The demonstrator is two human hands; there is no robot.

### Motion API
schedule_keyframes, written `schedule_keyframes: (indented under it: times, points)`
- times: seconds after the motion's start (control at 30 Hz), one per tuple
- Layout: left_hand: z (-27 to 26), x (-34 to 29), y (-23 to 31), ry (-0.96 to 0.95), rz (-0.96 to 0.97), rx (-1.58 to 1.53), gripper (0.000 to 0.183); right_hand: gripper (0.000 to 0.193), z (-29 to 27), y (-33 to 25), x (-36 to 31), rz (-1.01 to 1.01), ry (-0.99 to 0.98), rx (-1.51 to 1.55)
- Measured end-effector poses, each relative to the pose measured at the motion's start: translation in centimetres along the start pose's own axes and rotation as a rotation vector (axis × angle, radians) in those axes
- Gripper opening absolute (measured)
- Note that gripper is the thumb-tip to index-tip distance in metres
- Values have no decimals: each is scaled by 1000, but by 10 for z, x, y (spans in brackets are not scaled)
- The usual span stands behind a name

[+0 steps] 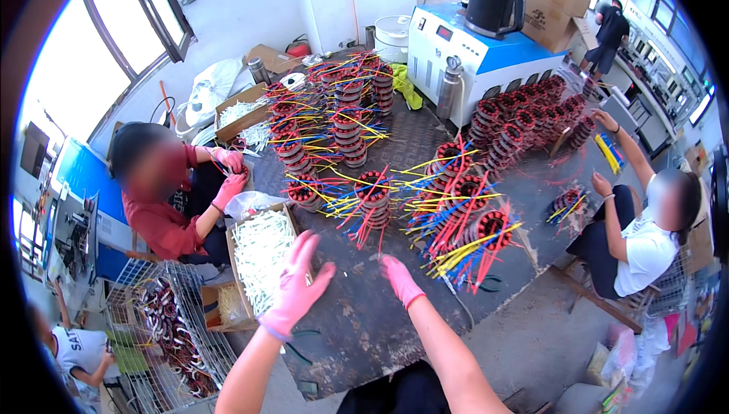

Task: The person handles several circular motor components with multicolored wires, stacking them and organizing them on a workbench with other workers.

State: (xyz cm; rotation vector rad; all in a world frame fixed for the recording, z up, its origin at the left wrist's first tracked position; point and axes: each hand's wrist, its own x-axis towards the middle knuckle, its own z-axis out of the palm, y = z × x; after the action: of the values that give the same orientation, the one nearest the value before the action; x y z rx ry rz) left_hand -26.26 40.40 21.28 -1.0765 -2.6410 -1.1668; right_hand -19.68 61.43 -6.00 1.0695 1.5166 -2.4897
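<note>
Reaching: both hands out over the dark worktop [364, 315], in pink gloves, holding nothing.
Left hand [298, 286]: fingers spread apart, palm down, hovering just beside the box of white sleeves [262, 255]; not touching it, as far as can be seen.
Right hand [399, 277]: fingers together and stretched forward, empty, pointing toward the nearest stator [372, 198].
Stator position: stands on the worktop ahead of the right hand, near but apart, red, blue and yellow leads fanning out around it.
Neighbours: second stator [486, 228] to its right, its leads crossing the first one's; more stacks [345, 110] behind.
Co-workers: one person's pink-gloved hands [228, 175] at left by another box; another person seated at right.
Risk, judged: leads of adjacent stators are tangled, so lifting one could drag or topple the next.
Risk, judged: the spread left hand could knock sleeves out of the open box.
</note>
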Motion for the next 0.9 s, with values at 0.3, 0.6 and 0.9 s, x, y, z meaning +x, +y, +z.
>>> schedule_keyframes:
  times: [0.3,0.6,0.9]
  points:
    - [104,133,-51,-74,175,366,67,54,67,3,128,-45,149,525]
    - [122,181,-91,-199,71,508,58,42,99,-19,164,-100,108,960]
    - [150,268,-101,-247,126,438,52,42,118,-61,251,-274,254,999]
